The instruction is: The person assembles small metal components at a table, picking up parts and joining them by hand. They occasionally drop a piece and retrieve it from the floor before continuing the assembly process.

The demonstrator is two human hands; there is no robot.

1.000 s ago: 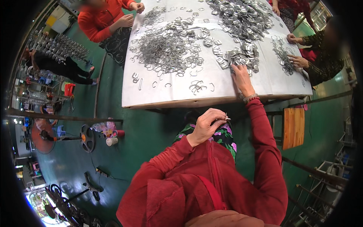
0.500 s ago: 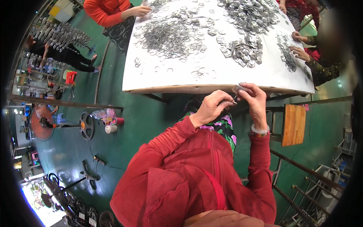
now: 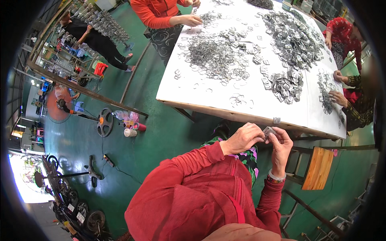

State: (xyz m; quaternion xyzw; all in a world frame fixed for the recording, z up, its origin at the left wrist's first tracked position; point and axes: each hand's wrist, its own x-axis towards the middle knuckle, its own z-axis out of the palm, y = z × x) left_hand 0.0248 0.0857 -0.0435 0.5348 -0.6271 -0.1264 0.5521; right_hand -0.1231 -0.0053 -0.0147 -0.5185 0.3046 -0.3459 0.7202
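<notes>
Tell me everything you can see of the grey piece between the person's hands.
The small grey piece looks metallic, flattish and roughly squarish, with a dull sheen. It sits tilted in the air on the person's side of the table. Fingers of the left hand and right hand pinch it from either side, hiding part; finer detail is too small to tell.

The person (image 3: 177, 207) over there is wearing a red zipped jacket (image 3: 197, 182), black bottoms (image 3: 251, 161) flowered purple and green, a pale bangle (image 3: 276, 176) and a beaded bracelet (image 3: 275, 180).
</notes>
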